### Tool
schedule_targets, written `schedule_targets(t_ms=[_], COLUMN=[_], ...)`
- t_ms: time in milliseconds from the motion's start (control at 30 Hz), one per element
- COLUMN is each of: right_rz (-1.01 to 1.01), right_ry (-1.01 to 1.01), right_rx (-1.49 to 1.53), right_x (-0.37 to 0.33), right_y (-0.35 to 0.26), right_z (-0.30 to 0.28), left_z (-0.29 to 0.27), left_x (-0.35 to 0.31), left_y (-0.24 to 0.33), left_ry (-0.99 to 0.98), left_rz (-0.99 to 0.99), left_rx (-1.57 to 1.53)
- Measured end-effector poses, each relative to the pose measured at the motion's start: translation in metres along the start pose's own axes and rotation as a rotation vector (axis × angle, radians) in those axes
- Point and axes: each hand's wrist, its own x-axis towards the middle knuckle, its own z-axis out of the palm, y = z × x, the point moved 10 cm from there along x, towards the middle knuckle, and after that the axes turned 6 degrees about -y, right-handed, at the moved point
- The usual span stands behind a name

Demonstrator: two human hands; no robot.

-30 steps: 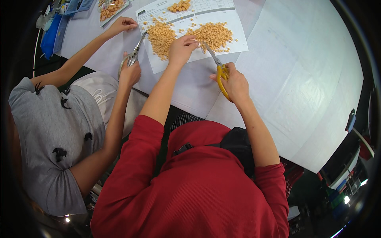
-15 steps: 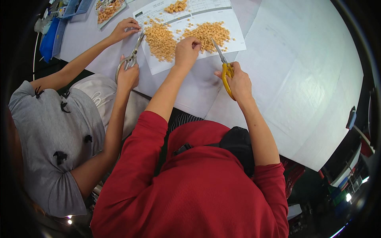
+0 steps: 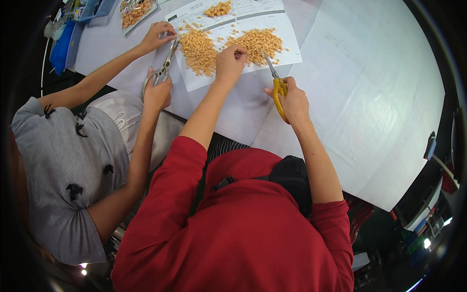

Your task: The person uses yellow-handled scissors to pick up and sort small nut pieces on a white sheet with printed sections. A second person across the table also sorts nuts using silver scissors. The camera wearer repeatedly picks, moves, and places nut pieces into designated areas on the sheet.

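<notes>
Yellow-handled scissors (image 3: 277, 84) sit inside the right hand (image 3: 296, 103), between thumb and fingers (image 3: 291, 83).

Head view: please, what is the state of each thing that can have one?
Person's left hand: fingers pinched, any held piece hidden.
Yellow-handled metal scissors: in the person's right hand, blades seemingly closed.
Silver metal scissors: in a co-worker's right hand, blade opening unclear.
White printed paper sheet: flat, partly covered.
Small orange-tan cubes: loose, heaped on the sheet.
Clear plastic bag: holding orange pieces, seal unclear.
</notes>
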Motion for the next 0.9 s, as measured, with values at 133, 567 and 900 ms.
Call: schedule_targets(t_ms=[133,567,900], right_rz=[-0.054,-0.103,-0.120], right_ry=[-0.035,-0.081,-0.047], right_rx=[0.043,0.041,0.050], right_x=[-0.005,-0.003,-0.003], right_y=[-0.013,-0.021,-0.021], right_z=[0.004,0.012,0.010], left_z=[0.011,0.004,0.001], left_x=[0.002,0.000,0.000], left_y=[-0.031,-0.019,-0.009], left_ry=[-0.158,-0.216,-0.185], left_rz=[-0.242,-0.266,-0.227], left_rx=[-0.570,-0.653,-0.696])
